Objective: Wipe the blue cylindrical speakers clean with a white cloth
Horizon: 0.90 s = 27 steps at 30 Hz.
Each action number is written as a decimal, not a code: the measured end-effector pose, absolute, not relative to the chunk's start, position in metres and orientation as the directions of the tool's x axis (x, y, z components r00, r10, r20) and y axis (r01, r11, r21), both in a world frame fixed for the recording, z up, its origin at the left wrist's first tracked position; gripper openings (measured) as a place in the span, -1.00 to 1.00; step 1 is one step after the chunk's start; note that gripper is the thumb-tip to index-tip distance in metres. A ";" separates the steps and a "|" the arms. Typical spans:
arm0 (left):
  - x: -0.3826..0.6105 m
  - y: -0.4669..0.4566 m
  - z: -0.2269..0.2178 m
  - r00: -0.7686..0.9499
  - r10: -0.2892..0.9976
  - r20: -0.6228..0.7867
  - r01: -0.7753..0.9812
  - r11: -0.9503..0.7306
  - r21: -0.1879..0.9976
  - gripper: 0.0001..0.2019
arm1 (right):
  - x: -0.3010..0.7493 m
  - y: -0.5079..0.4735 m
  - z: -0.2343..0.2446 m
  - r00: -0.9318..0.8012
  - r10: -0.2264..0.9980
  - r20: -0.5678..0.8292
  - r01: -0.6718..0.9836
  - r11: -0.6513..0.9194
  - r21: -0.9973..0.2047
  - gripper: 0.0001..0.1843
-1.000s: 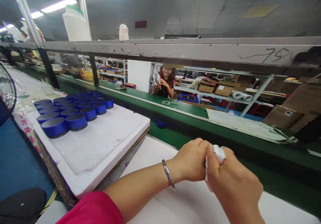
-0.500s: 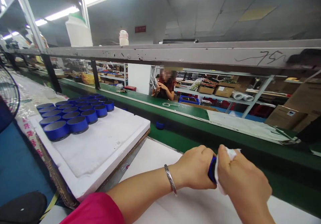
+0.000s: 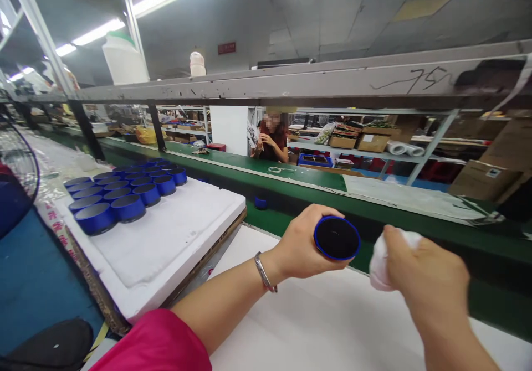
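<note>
My left hand (image 3: 305, 243) is wrapped round a short blue cylinder (image 3: 337, 238), whose black round face with a blue rim is turned toward me. To its right, my right hand (image 3: 428, 271) grips a crumpled white cloth (image 3: 384, 263), held apart from the cylinder. Both hands are raised over a white work surface (image 3: 324, 310). Off to the left, several similar blue cylinders (image 3: 128, 209) stand in rows on a white foam board (image 3: 183, 238).
A green conveyor belt (image 3: 274, 219) runs past the work surface, with a single blue cylinder (image 3: 260, 202) on it. Above it crosses a grey shelf beam (image 3: 266, 86) bearing bottles. Across the belt sits another person (image 3: 272, 138). A fan (image 3: 16, 177) is at far left.
The white cloth has come away from the cylinder as my right hand moved right. My left hand has turned the cylinder so its black face shows, and lifted slightly leftward.
</note>
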State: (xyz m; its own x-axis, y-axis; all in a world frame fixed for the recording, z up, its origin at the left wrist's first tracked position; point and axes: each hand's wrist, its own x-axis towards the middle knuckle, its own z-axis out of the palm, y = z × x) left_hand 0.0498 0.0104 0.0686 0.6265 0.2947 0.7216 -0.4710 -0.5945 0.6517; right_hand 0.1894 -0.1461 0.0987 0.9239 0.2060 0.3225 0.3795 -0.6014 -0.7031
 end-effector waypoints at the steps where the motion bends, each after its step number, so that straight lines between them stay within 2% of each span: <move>1: 0.047 0.012 0.073 0.605 0.289 0.742 -0.497 -0.591 0.635 -0.38 | 0.193 -0.151 0.100 0.945 0.176 0.274 0.325 -0.554 -0.766 -0.42; 3: 0.044 0.012 0.079 0.571 0.290 0.768 -0.524 -0.591 0.613 -0.35 | 0.192 -0.158 0.105 0.979 0.102 0.174 0.202 -0.441 -0.875 -0.38; 5: 0.043 0.011 0.081 0.575 0.300 0.761 -0.533 -0.568 0.627 -0.29 | 0.182 -0.160 0.111 0.991 0.057 0.121 0.133 -0.326 -0.936 -0.42; 7: 0.043 0.008 0.082 0.641 0.329 0.693 -0.509 -0.494 0.705 -0.21 | 0.169 -0.158 0.118 0.993 0.048 0.109 0.118 -0.251 -0.961 -0.48; 10: 0.041 0.003 0.083 0.772 0.364 0.521 -0.415 -0.331 0.847 -0.07 | 0.153 -0.153 0.126 0.995 0.045 0.095 0.101 -0.189 -0.977 -0.51; 12: 0.040 0.002 0.084 0.824 0.366 0.434 -0.361 -0.251 0.898 0.02 | 0.147 -0.152 0.130 0.996 0.034 0.087 0.092 -0.175 -0.980 -0.51; 14: 0.040 0.003 0.084 0.834 0.371 0.409 -0.339 -0.241 0.910 0.04 | 0.144 -0.154 0.129 0.994 0.040 0.106 0.111 -0.165 -0.980 -0.54; 17: 0.043 0.003 0.083 0.776 0.400 0.489 -0.345 -0.380 0.858 -0.04 | 0.138 -0.158 0.120 0.964 0.108 0.243 0.258 -0.153 -0.954 -0.60; 20: 0.047 -0.002 0.075 0.707 0.407 0.578 -0.307 -0.560 0.770 -0.17 | 0.127 -0.154 0.105 0.868 0.161 0.471 0.496 -0.219 -0.840 -0.53; 23: 0.049 -0.013 0.065 0.686 0.429 0.588 -0.196 -0.669 0.717 -0.53 | 0.115 -0.138 0.093 0.750 0.155 0.644 0.642 -0.406 -0.650 -0.52; 25: 0.049 -0.019 0.060 0.684 0.450 0.575 -0.131 -0.699 0.703 -0.70 | 0.112 -0.126 0.090 0.731 0.160 0.664 0.640 -0.499 -0.584 -0.53; 27: 0.049 -0.023 0.060 0.679 0.486 0.550 -0.088 -0.691 0.718 -0.70 | 0.119 -0.120 0.092 0.787 0.168 0.593 0.576 -0.545 -0.610 -0.52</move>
